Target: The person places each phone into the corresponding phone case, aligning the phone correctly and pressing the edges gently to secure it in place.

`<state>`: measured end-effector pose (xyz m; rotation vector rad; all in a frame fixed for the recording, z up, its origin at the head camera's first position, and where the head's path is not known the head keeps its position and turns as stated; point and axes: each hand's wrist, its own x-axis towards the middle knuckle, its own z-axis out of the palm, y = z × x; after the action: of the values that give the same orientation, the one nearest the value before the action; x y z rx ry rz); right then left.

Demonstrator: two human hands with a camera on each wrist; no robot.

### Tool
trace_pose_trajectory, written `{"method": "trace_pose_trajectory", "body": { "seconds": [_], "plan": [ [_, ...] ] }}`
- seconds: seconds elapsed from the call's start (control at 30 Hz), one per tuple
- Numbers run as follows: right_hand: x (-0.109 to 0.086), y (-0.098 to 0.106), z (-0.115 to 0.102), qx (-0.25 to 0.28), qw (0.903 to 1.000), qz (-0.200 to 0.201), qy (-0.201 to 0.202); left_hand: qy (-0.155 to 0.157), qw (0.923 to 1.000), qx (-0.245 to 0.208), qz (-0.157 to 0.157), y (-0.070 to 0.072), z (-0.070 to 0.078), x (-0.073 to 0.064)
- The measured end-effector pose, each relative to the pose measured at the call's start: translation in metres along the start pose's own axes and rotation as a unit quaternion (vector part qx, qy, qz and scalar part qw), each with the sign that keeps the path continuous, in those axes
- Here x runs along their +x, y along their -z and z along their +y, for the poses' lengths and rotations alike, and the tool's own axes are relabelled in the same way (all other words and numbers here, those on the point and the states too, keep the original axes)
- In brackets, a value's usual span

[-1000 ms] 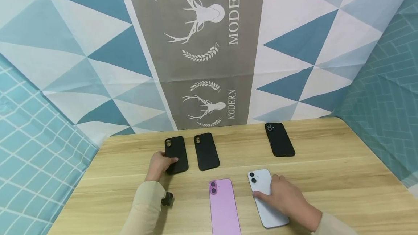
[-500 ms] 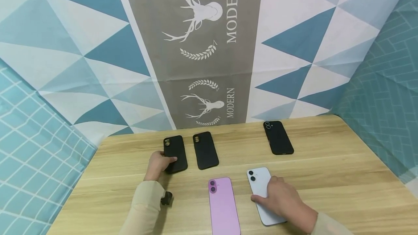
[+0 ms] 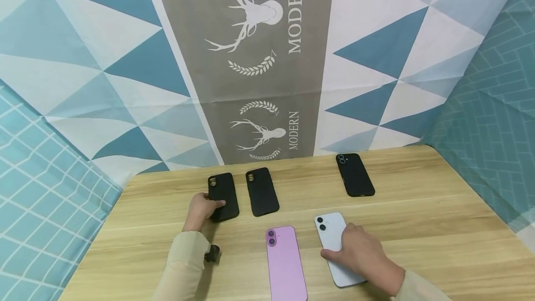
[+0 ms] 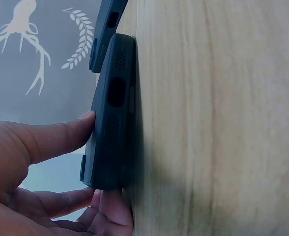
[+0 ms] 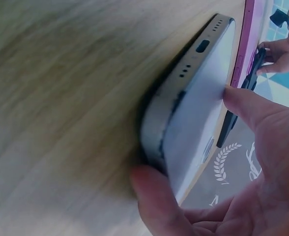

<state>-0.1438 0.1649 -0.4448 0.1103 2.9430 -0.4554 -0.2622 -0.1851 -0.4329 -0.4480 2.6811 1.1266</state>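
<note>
My left hand [image 3: 202,210] pinches a black phone case [image 3: 225,194] at its left long side, thumb on its upper face, in the head view. The left wrist view shows the case's bottom end [image 4: 116,93] with a port cutout, its edge on or just over the wood. My right hand [image 3: 359,250] grips a white phone [image 3: 334,231] across its width, with the thumb at its left edge. In the right wrist view, the phone's bottom end [image 5: 184,73] faces the camera, and a shadow lies beneath it; whether it is lifted I cannot tell.
A second black phone case [image 3: 263,194] lies right of the held one. A pink phone [image 3: 285,264] lies between my hands. A black phone or case [image 3: 355,175] lies at the back right of the wooden table [image 3: 418,199]. Patterned cloth [image 3: 259,82] rises behind.
The whole head view has shifted slightly. Both hands keep their holds on the black phone case and the white phone, with hardly any visible movement on the table.
</note>
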Motion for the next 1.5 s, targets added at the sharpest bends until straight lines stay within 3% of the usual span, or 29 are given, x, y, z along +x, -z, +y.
{"method": "trace_pose_trajectory", "body": {
  "seconds": [0.27,0.47,0.7,1.0,1.23,1.5],
  "plan": [
    [0.003,0.005,0.004,0.015,0.9995,0.022,0.017,-0.006,0.9999,-0.010,0.003,0.004,-0.004,0.002],
    [0.008,0.010,0.010,0.065,0.9979,-0.003,0.003,-0.004,0.9972,-0.074,-0.004,0.006,-0.008,0.003],
    [0.011,0.013,0.020,0.173,0.9842,-0.036,-0.015,-0.014,0.9897,-0.142,-0.011,0.008,-0.009,0.000],
    [0.015,0.014,0.026,0.224,0.9727,-0.051,-0.030,-0.015,0.9805,-0.193,-0.034,0.014,-0.012,-0.004],
    [0.019,0.016,0.033,0.272,0.9556,-0.099,-0.056,-0.019,0.9740,-0.218,-0.059,0.020,-0.012,-0.009],
    [0.021,0.012,0.045,0.358,0.9230,-0.135,-0.044,-0.033,0.9708,-0.229,-0.064,0.023,-0.010,-0.017]
  ]
}}
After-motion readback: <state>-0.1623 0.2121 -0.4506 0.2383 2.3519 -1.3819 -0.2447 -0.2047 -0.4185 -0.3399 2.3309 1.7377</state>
